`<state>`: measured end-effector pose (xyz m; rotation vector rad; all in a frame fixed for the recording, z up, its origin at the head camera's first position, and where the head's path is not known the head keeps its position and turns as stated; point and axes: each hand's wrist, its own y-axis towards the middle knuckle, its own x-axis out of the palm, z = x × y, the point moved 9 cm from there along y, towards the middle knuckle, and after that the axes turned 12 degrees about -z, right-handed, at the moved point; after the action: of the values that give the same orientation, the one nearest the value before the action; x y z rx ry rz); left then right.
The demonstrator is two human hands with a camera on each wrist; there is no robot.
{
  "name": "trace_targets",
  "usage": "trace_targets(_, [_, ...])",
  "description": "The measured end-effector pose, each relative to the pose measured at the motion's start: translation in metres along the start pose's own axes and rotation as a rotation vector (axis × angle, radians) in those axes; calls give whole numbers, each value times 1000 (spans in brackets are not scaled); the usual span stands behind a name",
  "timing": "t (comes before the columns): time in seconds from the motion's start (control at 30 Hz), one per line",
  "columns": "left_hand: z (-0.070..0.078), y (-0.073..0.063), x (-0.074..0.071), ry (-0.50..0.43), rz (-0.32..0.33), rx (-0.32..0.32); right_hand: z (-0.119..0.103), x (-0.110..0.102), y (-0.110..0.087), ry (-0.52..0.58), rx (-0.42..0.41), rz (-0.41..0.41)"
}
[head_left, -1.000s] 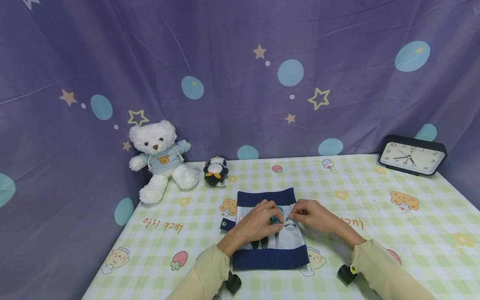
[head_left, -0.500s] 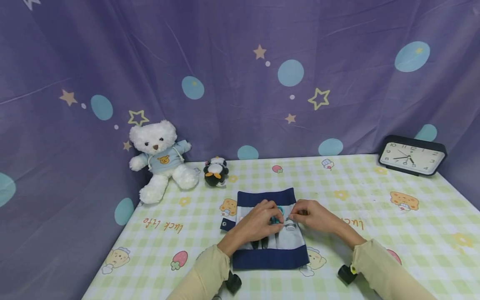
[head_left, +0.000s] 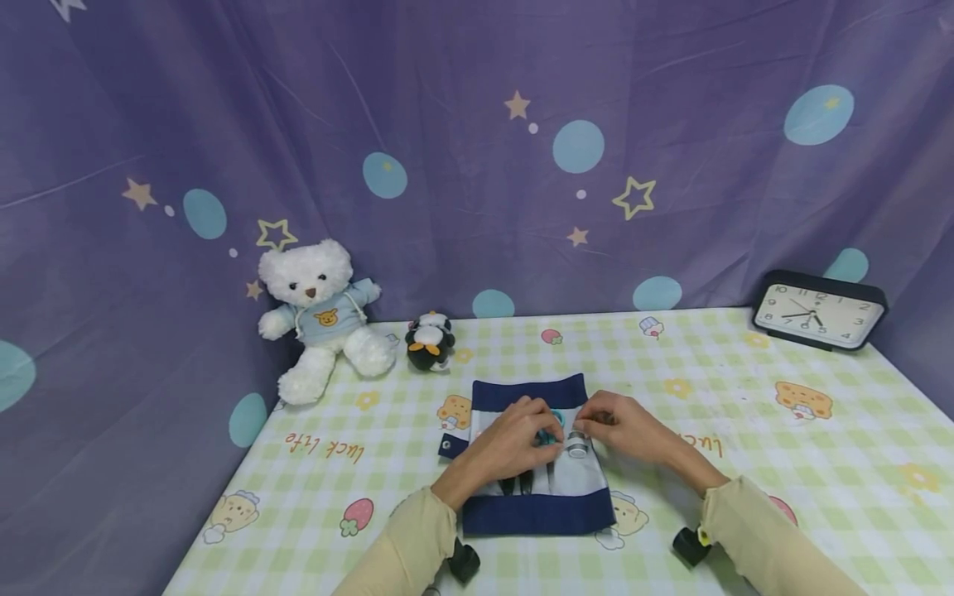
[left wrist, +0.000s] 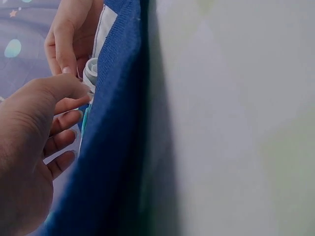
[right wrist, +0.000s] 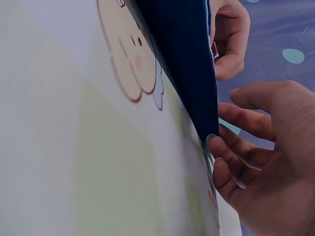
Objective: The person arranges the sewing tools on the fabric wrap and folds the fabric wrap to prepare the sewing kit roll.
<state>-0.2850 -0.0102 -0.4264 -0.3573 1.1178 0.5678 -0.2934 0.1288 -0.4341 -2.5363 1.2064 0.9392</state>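
Observation:
A navy-and-grey fabric tool roll lies spread out, with teal scissors and black-handled tools in its pockets. A rolled white tape sits near its right side; its spiral end shows in the left wrist view. My left hand reaches over the roll's middle, thumb and forefinger pinching at a pocket edge beside the tape. From the right, my right hand holds the tape's upper edge with its fingertips. Other right fingertips curl at the tool roll's side edge in the right wrist view.
A white teddy bear and a small penguin plush sit at the back left. A black-framed clock stands at the back right. Behind the checked tablecloth hangs a purple curtain.
My right fingers have shifted slightly at the tape's upper edge, and a little more of the tape shows. My left hand and the tool roll have stayed in place.

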Motion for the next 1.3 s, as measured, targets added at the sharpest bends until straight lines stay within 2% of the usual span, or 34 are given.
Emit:
trace_targets(0.2, [2, -12, -8, -6, 9, -8, 4, -10, -2, 0, 12, 82])
trace_targets(0.3, [-1, -27, -16, -73, 10, -24, 9, -15, -1, 7, 42, 119])
trace_targets(0.47, [-6, -54, -28, -198, 0, -55, 19, -18, 2, 83, 117, 133])
trace_targets(0.53, [-7, -64, -32, -235, -29, -71, 22, -20, 3, 102, 133, 148])
trace_targets(0.63, [-10, -80, -33, -292, -107, -127, 24, -27, 7, 59, 133, 206])
trace_targets(0.77, [-21, -102, -27, -349, -258, -269, 27, -36, 12, -44, 140, 289])
trace_targets(0.83, [-27, -112, -21, -365, -326, -334, 30, -38, 16, -61, 145, 299])
trace_targets(0.9, [-34, -119, -11, -372, -383, -357, 33, -39, 20, -61, 152, 291])
trace_targets(1.03, [-40, -127, 4, -428, -444, -365, 35, -37, 30, -66, 163, 255])
trace_targets(1.07, [-51, -128, 14, -459, -445, -342, 35, -36, 31, -72, 167, 249])
trace_targets(1.2, [-41, -128, 12, -538, -429, -346, 32, -35, 35, -101, 170, 239])
trace_targets(1.27, [-42, -128, 14, -543, -436, -315, 31, -35, 36, -106, 168, 233])
trace_targets(1.3, [-34, -127, 9, -516, -437, -317, 31, -35, 36, -108, 170, 233])
